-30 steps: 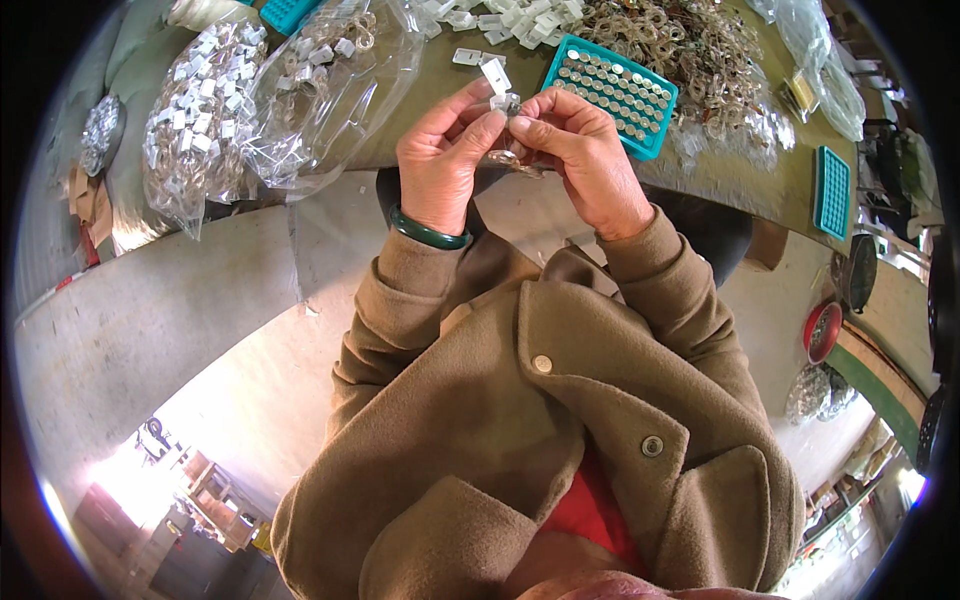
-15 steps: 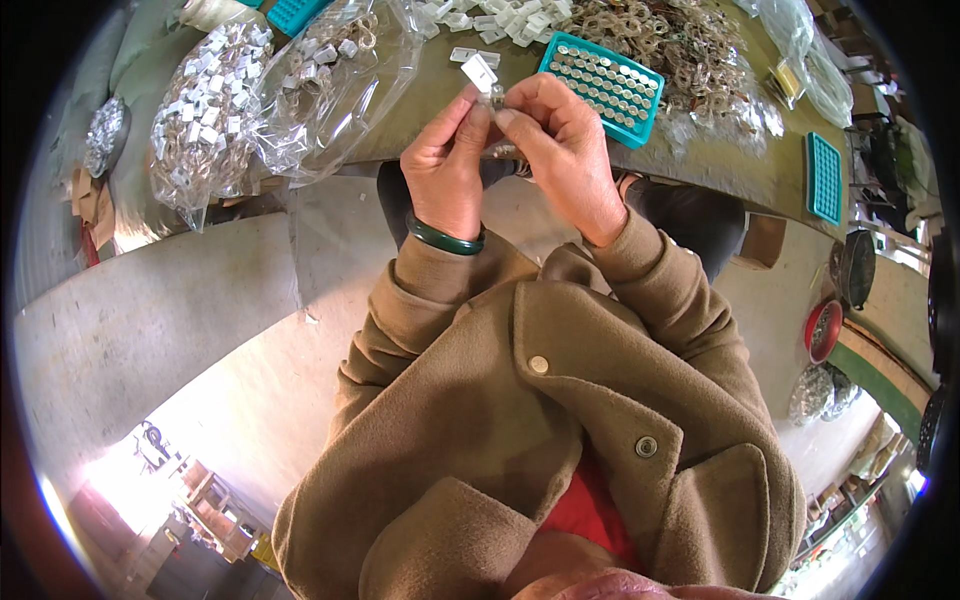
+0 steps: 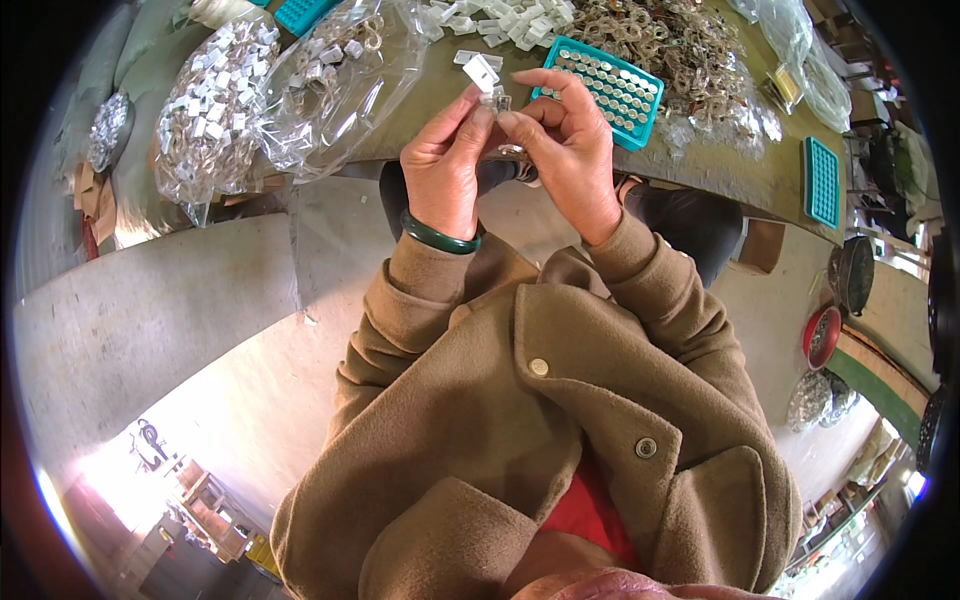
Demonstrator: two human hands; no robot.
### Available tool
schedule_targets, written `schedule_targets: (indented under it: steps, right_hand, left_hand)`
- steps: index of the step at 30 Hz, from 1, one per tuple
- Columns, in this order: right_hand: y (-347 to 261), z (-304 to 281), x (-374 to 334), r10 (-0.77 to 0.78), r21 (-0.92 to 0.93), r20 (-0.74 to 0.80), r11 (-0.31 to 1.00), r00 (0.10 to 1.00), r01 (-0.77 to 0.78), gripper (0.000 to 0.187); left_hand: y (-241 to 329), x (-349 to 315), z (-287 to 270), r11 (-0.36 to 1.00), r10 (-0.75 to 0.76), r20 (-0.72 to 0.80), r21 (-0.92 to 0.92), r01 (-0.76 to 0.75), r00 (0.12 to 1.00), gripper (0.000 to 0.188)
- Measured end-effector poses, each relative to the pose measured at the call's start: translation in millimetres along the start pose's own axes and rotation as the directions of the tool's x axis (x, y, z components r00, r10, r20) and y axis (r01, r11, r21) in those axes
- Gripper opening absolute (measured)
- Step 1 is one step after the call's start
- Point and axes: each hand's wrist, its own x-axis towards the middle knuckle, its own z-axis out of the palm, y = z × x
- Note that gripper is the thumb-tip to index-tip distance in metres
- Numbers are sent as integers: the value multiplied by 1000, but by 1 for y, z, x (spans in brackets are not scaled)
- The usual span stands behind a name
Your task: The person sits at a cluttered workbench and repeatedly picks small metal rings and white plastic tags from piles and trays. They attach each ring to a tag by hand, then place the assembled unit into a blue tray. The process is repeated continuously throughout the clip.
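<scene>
Above the table's near edge, my left hand point(image 3: 450, 165) pinches a small white rectangular plastic piece point(image 3: 481, 73) between thumb and fingers. A green bangle point(image 3: 440, 236) circles that wrist. Just below the white piece is a small clear square plastic part point(image 3: 502, 103), close against it. My right hand point(image 3: 568, 150) has its thumb on the clear part's right side, other fingers curled behind, and its index finger raised. Whether the two pieces are joined I cannot tell. Beyond my right hand stands a teal tray point(image 3: 638, 136) holding rows of small round silvery pieces.
Loose white plastic pieces point(image 3: 510, 20) lie at the table's far side, beside a heap of clear and brownish parts point(image 3: 665, 50). Bags of white-tagged parts point(image 3: 210, 115) and clear parts point(image 3: 325, 85) are at left. Another teal tray point(image 3: 822, 180) lies at the right edge.
My right index finger has lifted and straightened away from the pieces, so the clear part shows more. My left hand keeps its pinch almost in place.
</scene>
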Motion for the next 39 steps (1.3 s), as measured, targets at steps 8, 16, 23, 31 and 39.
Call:
schedule_targets:
  steps: [8,16,23,31,39]
  right_hand:
    - [0,-15,13,155,49,131,986,979,-162,4]
    - [-3,-11,12,219,163,156,956,963,-244,16]
    - [-13,-23,14,33,-231,254,973,967,27,26]
    - [-4,-25,14,7,-203,220,978,975,39,22]
    - [4,-24,9,-157,-347,153,916,976,202,21]
  left_hand:
    - [-2,5,-1,945,191,102,250,-211,976,27]
    - [15,9,-2,960,-142,-23,240,144,990,25]
    - [17,7,0,919,-102,-69,376,120,992,24]
    - [29,10,-1,901,-422,-11,-111,419,906,32]
    - [19,18,-16,592,-593,196,-552,588,781,29]
